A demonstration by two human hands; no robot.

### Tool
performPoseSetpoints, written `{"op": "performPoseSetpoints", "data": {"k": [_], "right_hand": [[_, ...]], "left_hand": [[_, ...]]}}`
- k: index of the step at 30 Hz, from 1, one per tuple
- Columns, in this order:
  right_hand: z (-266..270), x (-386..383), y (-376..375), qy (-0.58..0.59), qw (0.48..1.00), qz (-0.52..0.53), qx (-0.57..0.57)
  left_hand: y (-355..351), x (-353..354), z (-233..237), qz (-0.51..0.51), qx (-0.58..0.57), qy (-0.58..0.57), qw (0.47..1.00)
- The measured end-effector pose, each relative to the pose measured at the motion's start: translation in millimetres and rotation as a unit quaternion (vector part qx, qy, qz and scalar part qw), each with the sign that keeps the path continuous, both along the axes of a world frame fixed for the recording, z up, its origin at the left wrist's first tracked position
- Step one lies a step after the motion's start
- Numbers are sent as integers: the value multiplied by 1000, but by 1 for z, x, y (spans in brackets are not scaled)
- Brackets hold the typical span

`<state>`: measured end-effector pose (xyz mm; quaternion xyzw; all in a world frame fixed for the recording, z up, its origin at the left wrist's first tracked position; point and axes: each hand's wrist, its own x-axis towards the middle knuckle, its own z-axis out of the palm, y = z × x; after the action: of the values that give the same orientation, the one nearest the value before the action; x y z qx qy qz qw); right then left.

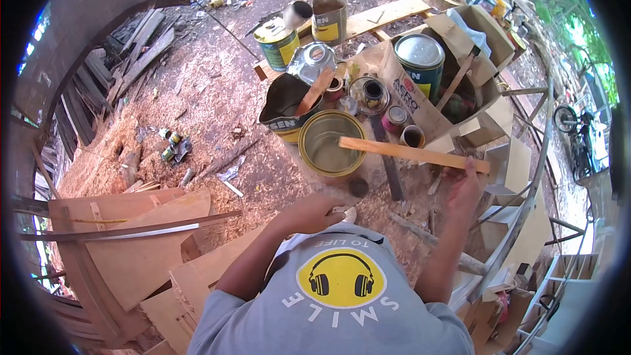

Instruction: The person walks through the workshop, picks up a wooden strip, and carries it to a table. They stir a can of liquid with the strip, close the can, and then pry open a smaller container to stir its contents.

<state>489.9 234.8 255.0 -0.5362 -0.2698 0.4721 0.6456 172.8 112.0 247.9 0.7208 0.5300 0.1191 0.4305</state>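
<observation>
My right hand (465, 184) grips one end of a flat wooden stick (414, 152). The stick's other end reaches over an open round tin (304, 151) with a gold-coloured rim and greyish contents. In front of that tin, close to my shirt, my left hand (320, 212) is curled closed; what it holds, if anything, I cannot make out. A small dark round item (358, 188) lies just beyond its fingers. Behind the open tin stands a cut-down can (279, 118) with another wooden paddle (314, 93) leaning in it.
Small jars (396, 116) and a dark flat strip (386, 164) lie right of the tin. A large lidded can (419, 59) stands by cardboard boxes (490, 33). More cans (279, 46) sit at the back. Wood panels (138, 250) lie at left; a metal rail (549, 131) curves along the right.
</observation>
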Motion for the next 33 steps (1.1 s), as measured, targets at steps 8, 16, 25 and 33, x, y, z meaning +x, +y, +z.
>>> {"op": "performPoseSetpoints", "data": {"k": [8,16,25,33], "right_hand": [[51,32,14,-134,989,-27,55],[55,23,21,-122,991,-22,54],[33,31,29,-82,995,-3,54],[12,38,14,-76,996,-34,25]], "left_hand": [[-19,-21,-19,106,-80,40,990],[-24,-19,-26,88,-103,66,989],[-13,-72,-29,181,7,88,980],[116,-93,35,313,237,35,919]]}}
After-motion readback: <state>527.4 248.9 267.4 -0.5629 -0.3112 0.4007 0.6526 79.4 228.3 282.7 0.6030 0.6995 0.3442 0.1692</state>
